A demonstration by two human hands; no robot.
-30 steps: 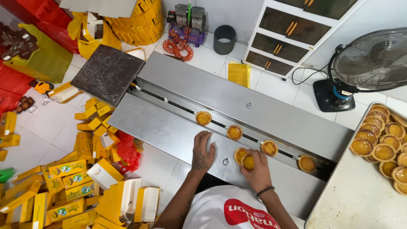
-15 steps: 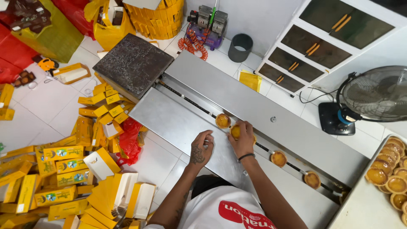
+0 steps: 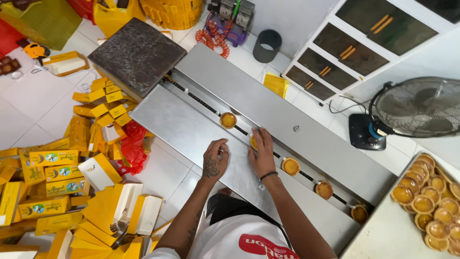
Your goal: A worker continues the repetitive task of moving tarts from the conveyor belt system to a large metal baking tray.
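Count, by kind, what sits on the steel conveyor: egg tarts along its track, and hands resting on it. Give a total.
Egg tarts: 5, one partly under the right hand
Hands on the steel conveyor: 2, the left hand and the right hand
Total: 7

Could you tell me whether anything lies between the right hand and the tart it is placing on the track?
Nothing visible does: the right hand already rests on the tart at the track; the left hand lies beside it.
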